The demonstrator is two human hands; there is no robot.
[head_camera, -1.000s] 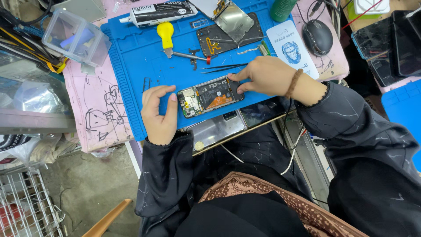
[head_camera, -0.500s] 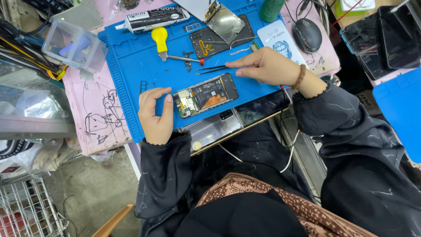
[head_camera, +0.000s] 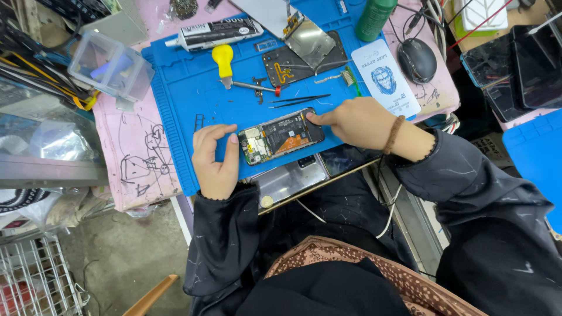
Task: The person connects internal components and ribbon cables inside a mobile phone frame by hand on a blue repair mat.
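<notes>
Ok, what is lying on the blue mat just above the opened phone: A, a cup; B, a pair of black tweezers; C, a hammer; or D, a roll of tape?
B: thin black tweezers lie on the blue mat just above the phone, near the right hand.

Mat [head_camera: 193, 105] bright blue; table cover [head_camera: 137, 158] pale pink with black line doodles. Screwdriver [head_camera: 223, 59] handle yellow, bottle [head_camera: 374, 17] green, mouse [head_camera: 417, 59] black. Sleeves [head_camera: 468, 187] black, wrist beads [head_camera: 394, 134] brown
</notes>
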